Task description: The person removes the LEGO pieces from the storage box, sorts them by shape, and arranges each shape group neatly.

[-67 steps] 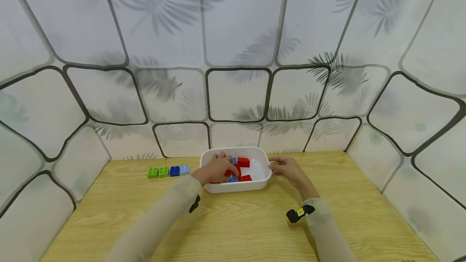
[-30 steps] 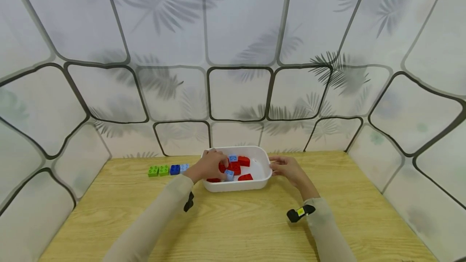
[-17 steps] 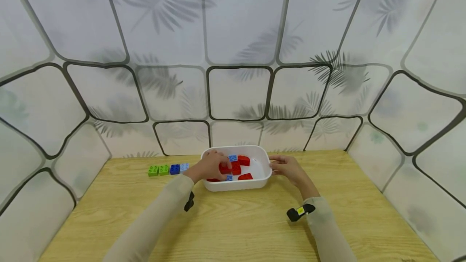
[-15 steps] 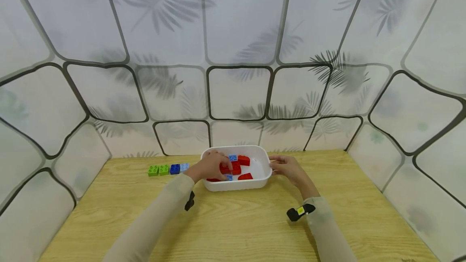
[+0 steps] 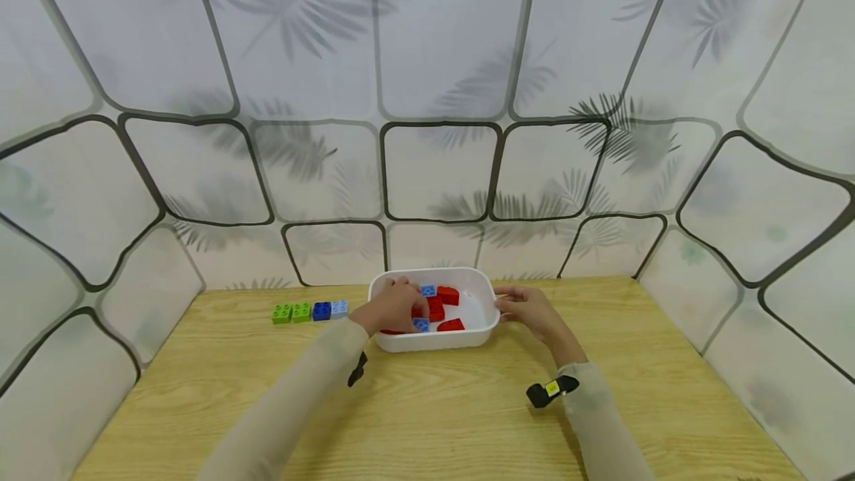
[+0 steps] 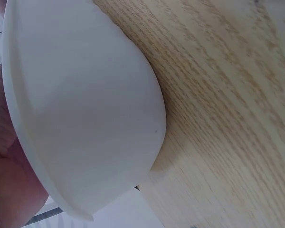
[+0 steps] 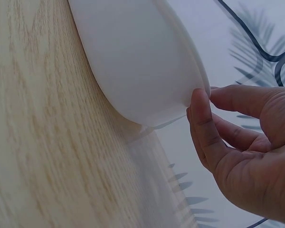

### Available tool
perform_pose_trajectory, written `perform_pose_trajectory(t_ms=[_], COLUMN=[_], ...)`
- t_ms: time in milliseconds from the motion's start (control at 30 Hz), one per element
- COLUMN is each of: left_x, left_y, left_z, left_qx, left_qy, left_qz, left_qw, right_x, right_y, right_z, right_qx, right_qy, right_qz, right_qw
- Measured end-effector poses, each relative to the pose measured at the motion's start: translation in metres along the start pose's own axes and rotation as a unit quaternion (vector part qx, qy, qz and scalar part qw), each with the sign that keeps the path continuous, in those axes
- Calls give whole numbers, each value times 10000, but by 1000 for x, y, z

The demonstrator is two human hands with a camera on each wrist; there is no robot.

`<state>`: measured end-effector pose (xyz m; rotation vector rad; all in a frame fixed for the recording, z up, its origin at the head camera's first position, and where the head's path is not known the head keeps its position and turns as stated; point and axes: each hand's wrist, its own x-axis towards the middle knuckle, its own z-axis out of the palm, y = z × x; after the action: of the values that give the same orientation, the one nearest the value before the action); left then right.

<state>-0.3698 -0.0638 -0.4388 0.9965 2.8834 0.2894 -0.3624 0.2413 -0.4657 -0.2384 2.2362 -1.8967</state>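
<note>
A white plastic tub [image 5: 434,343] holds red bricks [image 5: 436,309] and light blue bricks [image 5: 421,325]. Over its left end reaches my left hand [image 5: 395,306], fingers bent down among the bricks; the hand covers what its fingertips touch. In the left wrist view the tub's outer wall [image 6: 90,95] hides most of that hand [image 6: 9,185]. My right hand [image 5: 528,312] is at the tub's right end. The right wrist view shows this hand [image 7: 251,152] pinching the rim between thumb and fingers.
Left of the tub, toy bricks stand in a row on the wooden table [image 5: 427,414]: two green bricks [image 5: 292,313], a dark blue brick [image 5: 321,310] and a light blue brick [image 5: 339,309]. A patterned cloth wall [image 5: 437,169] rises behind the table's far edge.
Inside the tub, my left hand first drew back left, then moved slightly right again, shifting among the bricks. The light blue brick near its thumb shows more than half a second ago. My right hand stayed put.
</note>
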Motion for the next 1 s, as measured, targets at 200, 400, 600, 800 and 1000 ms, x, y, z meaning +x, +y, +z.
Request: perform_pose_trajectory(t_ms=[200, 400, 600, 800, 1000], left_x=[5, 5, 6, 6, 5], left_y=[2, 4, 5, 8, 10], left_z=[0, -2, -2, -2, -4], left_qx=[111, 97, 123, 161, 99], left_qy=[-144, -37, 53, 48, 197], left_qz=[-123, -152, -132, -153, -68], left_qw=[9998, 9998, 9998, 9997, 9997], right_x=[-2, -2, -1, -2, -3], right_y=[3, 0, -3, -3, -3], right_z=[-3, -1, 0, 1, 2], right_qx=[199, 76, -42, 26, -13], right_qy=[-203, -87, 44, 55, 8], right_qz=[-311, -144, 18, 29, 14], right_qw=[9991, 9998, 10000, 10000, 10000])
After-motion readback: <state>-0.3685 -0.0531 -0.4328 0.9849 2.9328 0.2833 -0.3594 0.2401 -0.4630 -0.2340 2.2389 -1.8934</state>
